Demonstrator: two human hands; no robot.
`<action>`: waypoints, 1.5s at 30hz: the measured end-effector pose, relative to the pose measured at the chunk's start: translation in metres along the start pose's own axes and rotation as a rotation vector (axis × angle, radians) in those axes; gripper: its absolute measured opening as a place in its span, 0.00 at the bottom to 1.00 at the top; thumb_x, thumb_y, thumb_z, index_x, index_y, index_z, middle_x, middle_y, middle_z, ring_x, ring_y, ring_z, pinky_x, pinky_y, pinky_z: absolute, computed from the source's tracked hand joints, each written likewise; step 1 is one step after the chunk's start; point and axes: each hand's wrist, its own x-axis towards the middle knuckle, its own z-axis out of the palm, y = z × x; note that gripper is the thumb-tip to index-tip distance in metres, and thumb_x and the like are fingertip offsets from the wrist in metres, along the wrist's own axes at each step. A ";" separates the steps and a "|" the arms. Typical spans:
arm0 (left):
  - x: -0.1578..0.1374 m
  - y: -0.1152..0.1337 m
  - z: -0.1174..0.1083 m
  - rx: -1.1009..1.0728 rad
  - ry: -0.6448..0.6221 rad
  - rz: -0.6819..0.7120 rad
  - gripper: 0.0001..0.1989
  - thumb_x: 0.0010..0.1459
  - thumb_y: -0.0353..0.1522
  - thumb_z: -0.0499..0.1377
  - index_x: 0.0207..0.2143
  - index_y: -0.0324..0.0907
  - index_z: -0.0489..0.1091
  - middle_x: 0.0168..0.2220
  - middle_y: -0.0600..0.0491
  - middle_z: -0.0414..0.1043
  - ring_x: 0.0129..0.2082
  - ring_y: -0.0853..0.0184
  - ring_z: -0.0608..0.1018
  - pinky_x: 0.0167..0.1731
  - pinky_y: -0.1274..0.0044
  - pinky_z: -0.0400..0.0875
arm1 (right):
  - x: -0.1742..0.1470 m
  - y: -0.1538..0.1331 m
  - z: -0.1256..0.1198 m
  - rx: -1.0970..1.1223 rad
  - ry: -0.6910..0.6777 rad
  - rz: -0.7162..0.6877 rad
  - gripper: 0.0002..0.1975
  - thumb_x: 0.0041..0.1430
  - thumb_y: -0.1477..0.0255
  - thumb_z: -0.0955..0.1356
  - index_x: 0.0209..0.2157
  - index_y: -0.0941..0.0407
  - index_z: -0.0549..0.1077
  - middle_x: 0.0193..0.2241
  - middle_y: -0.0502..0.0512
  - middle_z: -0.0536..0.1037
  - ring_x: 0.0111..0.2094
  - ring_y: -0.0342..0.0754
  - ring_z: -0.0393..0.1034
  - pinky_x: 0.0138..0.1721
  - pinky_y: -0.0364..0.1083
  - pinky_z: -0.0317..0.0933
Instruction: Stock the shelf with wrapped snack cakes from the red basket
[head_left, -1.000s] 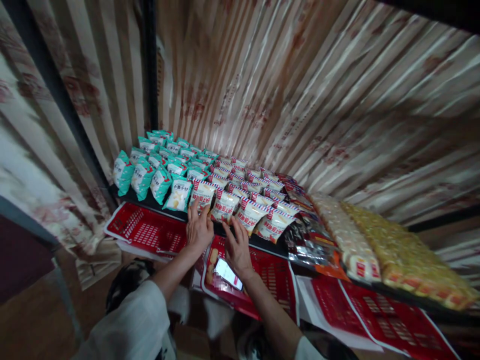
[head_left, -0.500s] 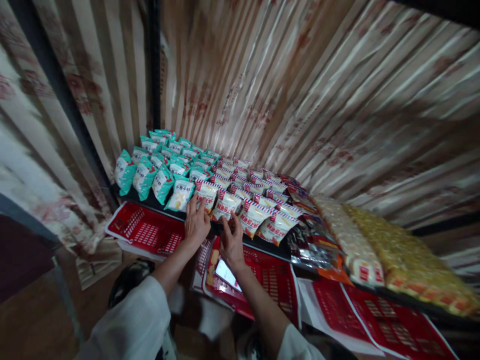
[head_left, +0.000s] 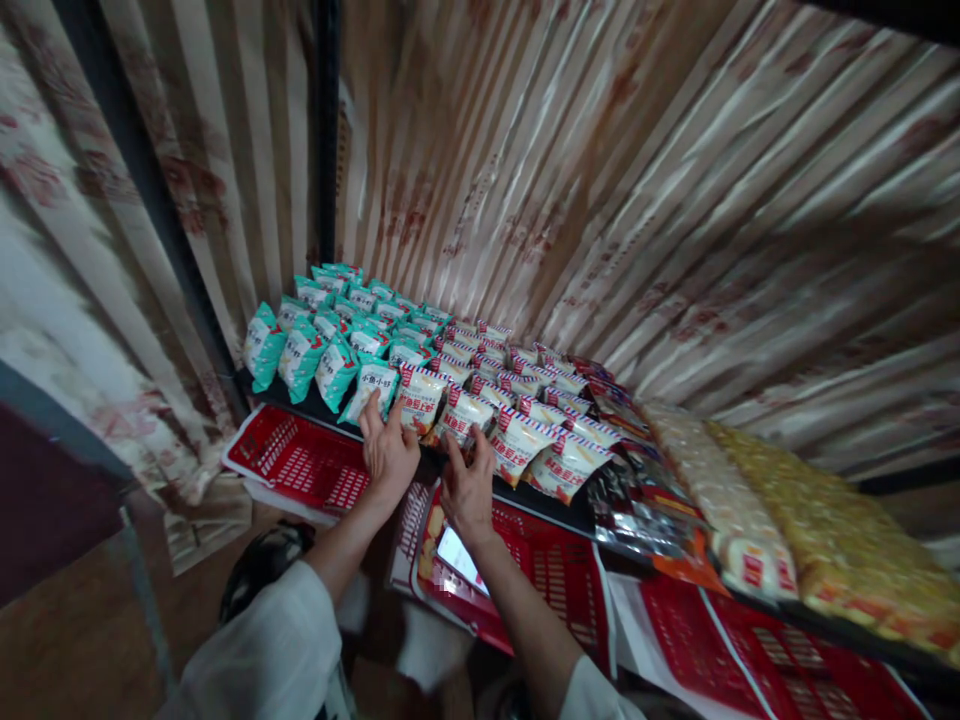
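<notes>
Snack bags stand in rows on a dark shelf point(head_left: 559, 510): teal-and-white bags point(head_left: 300, 358) on the left, white bags with red lettering and striped tops point(head_left: 517, 442) on the right. My left hand point(head_left: 390, 455) has its fingers apart, their tips against the lower front of the end teal-and-white bag point(head_left: 375, 383). Its thumb side is by the neighbouring white bag point(head_left: 421, 393). My right hand point(head_left: 469, 490) is also spread, its fingertips at the bottom edge of another white bag point(head_left: 466, 412). Neither hand is closed round a bag.
Below the shelf hang red baskets point(head_left: 315, 462), one with a lit phone point(head_left: 459, 558) in it. Dark foil packs point(head_left: 645, 510), a long pale pack point(head_left: 720, 490) and a yellow pack point(head_left: 832, 530) lie to the right. Patterned curtains point(head_left: 480, 180) hang behind, near a dark post point(head_left: 328, 130).
My left hand's fingers have shifted left, from the first white bag to the end teal-and-white bag. My right hand stays at the same white bag. The view has shifted slightly.
</notes>
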 end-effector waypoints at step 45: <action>0.028 -0.053 0.008 -0.722 0.011 -0.801 0.22 0.49 0.25 0.57 0.50 0.41 0.67 0.45 0.46 0.68 0.40 0.67 0.76 0.35 0.77 0.74 | 0.176 -0.052 0.048 0.031 -0.226 -0.137 0.15 0.60 0.76 0.60 0.44 0.59 0.74 0.37 0.60 0.75 0.43 0.53 0.59 0.45 0.49 0.52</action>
